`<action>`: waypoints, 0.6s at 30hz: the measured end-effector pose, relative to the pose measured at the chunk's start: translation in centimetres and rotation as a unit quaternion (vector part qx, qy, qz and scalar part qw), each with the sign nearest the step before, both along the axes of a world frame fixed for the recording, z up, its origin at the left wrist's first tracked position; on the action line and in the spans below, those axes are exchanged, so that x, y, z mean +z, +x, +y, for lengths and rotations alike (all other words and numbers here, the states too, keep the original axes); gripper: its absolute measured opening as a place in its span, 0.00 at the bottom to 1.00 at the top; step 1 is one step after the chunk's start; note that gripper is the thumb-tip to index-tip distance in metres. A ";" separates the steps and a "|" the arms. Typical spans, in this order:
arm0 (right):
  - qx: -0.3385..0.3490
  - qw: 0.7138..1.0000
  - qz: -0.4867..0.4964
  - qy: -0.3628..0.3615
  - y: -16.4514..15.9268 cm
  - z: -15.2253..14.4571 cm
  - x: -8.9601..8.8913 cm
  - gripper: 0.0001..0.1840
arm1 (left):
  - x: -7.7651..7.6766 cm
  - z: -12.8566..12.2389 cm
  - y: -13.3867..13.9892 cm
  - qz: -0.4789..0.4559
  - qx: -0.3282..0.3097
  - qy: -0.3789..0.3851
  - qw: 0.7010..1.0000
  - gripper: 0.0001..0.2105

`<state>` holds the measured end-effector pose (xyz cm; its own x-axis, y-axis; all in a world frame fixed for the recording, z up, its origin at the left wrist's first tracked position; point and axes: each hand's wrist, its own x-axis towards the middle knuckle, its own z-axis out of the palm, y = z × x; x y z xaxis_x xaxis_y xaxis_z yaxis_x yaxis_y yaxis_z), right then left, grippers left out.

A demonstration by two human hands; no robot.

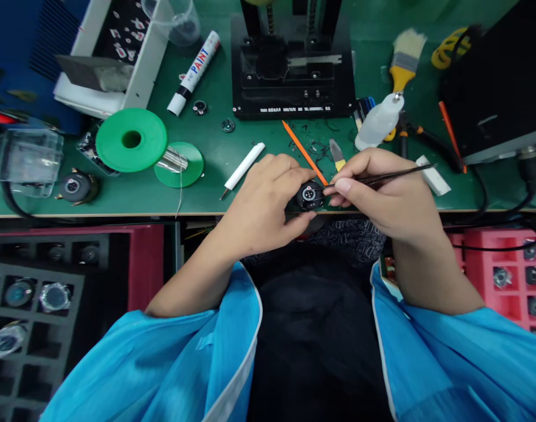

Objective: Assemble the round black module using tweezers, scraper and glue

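Note:
Near the front edge of the green bench, my left hand (pixel 272 202) grips a round black watch case (pixel 309 195) between thumb and fingers. The case's back faces up, with a pale ring and small contacts in its middle. My right hand (pixel 382 190) is closed on dark tweezers (pixel 377 176), whose tips reach the right side of the case. Just beyond the hands lie an orange stick (pixel 303 149), a small blade with a yellow handle (pixel 337 153) and a white-handled screwdriver (pixel 244 168). Black scraps are scattered around the stick.
A black press fixture (pixel 292 108) stands at the back. Leftward are a solder spool (pixel 131 140), a paint marker (pixel 194 73) and another watch case (pixel 77 186). To the right are a white bottle (pixel 379 122), a brush (pixel 404 61) and pliers (pixel 433 143). Foam trays (pixel 81 293) flank me below the bench.

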<state>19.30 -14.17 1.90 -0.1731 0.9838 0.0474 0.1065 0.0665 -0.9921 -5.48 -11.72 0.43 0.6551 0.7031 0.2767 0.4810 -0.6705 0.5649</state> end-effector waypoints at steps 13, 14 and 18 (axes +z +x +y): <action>0.035 0.999 -0.026 -0.028 0.1 1.3 1.0 0.08 | 0.0 0.1 0.0 0.000 0.001 0.007 1.000 0.20; 0.042 0.998 -0.033 -0.026 0.0 1.6 1.3 0.09 | 0.1 0.1 0.0 0.003 0.002 0.004 1.000 0.20; 0.065 0.995 -0.079 -0.011 -0.1 2.6 2.2 0.09 | 0.2 0.1 0.0 0.007 0.001 -0.003 1.000 0.18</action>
